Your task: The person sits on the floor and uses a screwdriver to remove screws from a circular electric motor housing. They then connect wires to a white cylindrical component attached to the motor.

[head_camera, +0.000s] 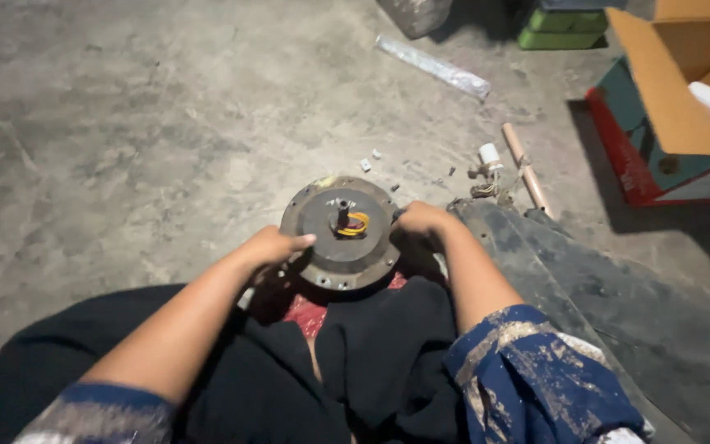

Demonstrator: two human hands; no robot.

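Observation:
A round, dark, rusty metal motor housing (334,247) lies flat on the concrete floor in front of my legs. A short shaft sticks up from its middle, with yellow and orange wires (357,224) coiled beside it. My left hand (275,245) grips the housing's left rim, thumb lying on top. My right hand (422,219) holds the right rim, fingers curled over the edge. A red cloth (306,312) shows under the housing, next to my black trousers.
A dark flat blade (585,288) stretches to the right of the housing. Small screws and bits (370,159), a white-capped part with wires (486,168), a wooden stick (526,168) and a plastic-wrapped rod (433,66) lie beyond. An open cardboard box (684,82) stands top right.

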